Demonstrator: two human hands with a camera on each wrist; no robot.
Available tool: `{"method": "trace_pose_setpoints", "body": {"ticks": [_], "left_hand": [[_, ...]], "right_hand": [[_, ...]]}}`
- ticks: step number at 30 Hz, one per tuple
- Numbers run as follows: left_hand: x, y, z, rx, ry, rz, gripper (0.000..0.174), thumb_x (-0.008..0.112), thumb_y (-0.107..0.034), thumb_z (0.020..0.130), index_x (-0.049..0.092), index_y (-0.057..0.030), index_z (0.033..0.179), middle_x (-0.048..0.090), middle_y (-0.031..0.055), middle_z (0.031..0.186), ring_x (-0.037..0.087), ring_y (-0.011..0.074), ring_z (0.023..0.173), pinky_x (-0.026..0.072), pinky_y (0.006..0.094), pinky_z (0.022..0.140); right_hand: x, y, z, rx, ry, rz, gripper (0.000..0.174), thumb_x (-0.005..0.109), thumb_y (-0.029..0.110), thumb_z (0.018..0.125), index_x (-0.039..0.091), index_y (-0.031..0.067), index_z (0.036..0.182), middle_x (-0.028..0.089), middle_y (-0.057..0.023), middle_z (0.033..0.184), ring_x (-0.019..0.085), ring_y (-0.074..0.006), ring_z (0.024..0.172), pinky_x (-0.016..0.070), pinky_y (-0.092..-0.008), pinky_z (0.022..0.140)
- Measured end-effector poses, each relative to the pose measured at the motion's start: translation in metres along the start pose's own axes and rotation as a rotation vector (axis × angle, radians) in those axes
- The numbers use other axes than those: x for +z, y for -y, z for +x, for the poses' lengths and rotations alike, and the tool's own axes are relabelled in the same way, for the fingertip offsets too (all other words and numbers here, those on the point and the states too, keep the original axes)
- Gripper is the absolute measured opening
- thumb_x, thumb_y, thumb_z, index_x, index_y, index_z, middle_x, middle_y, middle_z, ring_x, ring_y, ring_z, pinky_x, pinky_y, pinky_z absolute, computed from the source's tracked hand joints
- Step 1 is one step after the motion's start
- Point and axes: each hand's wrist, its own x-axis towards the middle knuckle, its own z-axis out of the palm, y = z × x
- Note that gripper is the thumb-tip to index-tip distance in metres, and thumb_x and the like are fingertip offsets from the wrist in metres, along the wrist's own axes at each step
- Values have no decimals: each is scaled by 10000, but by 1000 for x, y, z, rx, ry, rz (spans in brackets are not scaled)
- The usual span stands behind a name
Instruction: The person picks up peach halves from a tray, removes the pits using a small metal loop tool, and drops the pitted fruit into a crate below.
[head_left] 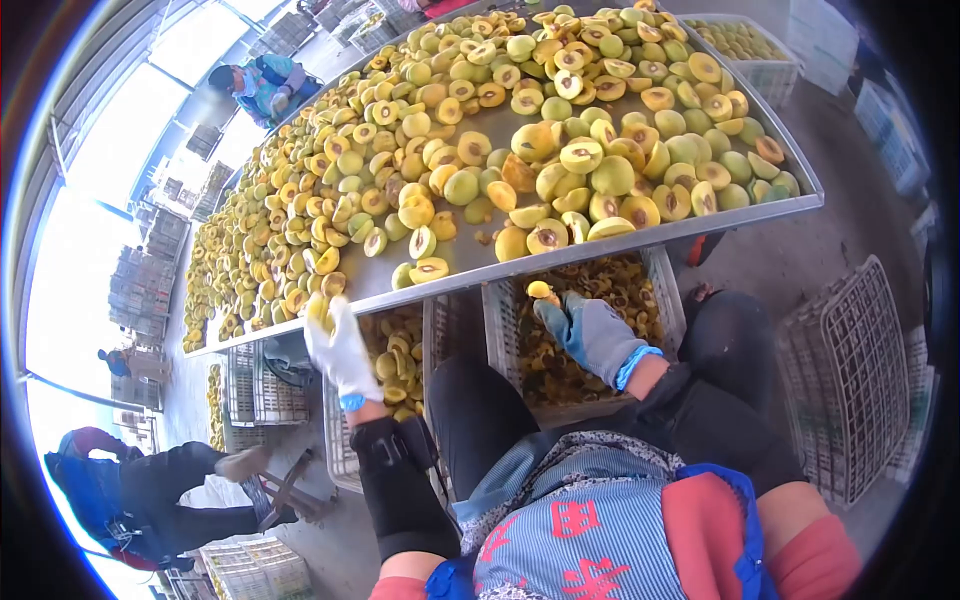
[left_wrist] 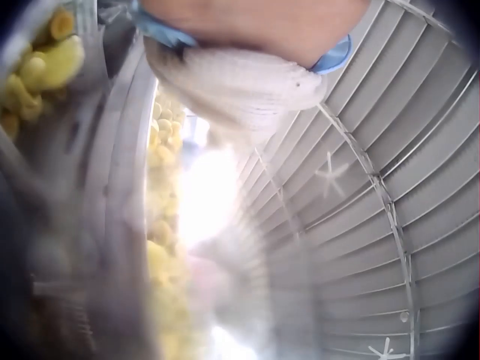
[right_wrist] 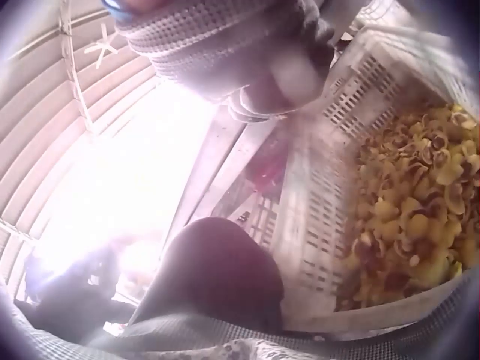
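The left hand, in a white glove, pinches a yellow fruit piece at the metal table's near edge. In the left wrist view the white glove shows, but its fingertips are blurred. A grey-blue glove covers the right hand, above a crate of fruit scraps; a small rounded yellow piece is pinched at its fingertips. The right wrist view shows that glove beside the crate, its fingertips unclear. Halved yellow-green fruits lie on the table.
Beneath the table edge, a crate of fruit halves stands left of the scrap crate. An upturned crate leans at the right. The person's knees flank the scrap crate. Other people stand or sit at the left, among stacked crates.
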Motion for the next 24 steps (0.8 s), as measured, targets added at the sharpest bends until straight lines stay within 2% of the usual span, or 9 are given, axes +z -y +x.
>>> {"method": "trace_pose_setpoints", "body": {"ticks": [1,6,8,10,11,15,18,20,24], "left_hand": [[12,-33,5,40,161,181,461,666,-283,925,620,46,1246,626,206,1262,594,300,1155,444,368,1018],[116,-19,58,60,337,265,692,659,-462,889,540,43,1347,571,247,1367,538,369,1270,404,382,1072],[145,-22,68,92,385,307,706,670,-480,856,543,-3,1361,608,247,1318,568,390,1229,436,396,1040],[159,-27,66,68,669,382,633,674,-456,834,593,-56,1317,655,237,1232,612,382,1168,466,408,997],[173,-13,65,223,569,561,540,674,-421,818,643,-81,1237,682,222,1155,643,368,1103,486,411,967],[163,-21,60,126,570,321,456,743,-324,811,659,-36,1154,699,158,1090,664,298,1021,513,380,914],[162,22,72,42,467,-179,383,744,-248,860,653,-18,1152,680,119,1119,659,247,1023,533,362,877],[134,-26,44,-167,628,-567,313,661,-183,944,624,-5,1200,646,121,1172,659,232,1038,560,364,862],[93,-92,-27,-391,886,-925,379,570,-210,993,558,11,1301,620,151,1229,630,265,1126,548,415,917]], "right_hand": [[0,0,2,33,-23,11,505,522,491,975,666,13,1052,679,-287,930,636,-486,920,507,-531,807],[7,-7,-7,4,-154,34,477,533,491,978,638,31,1044,679,-275,866,642,-488,852,509,-539,756],[0,-1,-12,-65,-166,9,441,559,474,973,618,40,1024,674,-268,825,645,-478,809,511,-531,703],[-5,2,-14,-114,-176,-11,424,569,462,971,609,42,1015,672,-267,814,647,-472,795,511,-527,682],[-5,1,-12,-104,-175,-25,403,579,450,968,602,49,1002,673,-254,803,645,-469,767,506,-524,654],[-7,1,-11,-118,-187,65,371,618,380,969,656,14,1014,669,-257,809,650,-453,772,506,-473,642],[-4,1,-10,-172,-187,241,331,623,331,979,649,5,1032,686,-246,828,684,-394,754,517,-423,658],[1,2,-7,-263,-185,459,325,607,324,991,628,4,1039,688,-244,840,683,-377,759,520,-412,683],[7,14,2,-274,-169,850,301,576,267,1025,634,-24,1074,708,-160,859,603,-135,763,500,-327,698]]}}
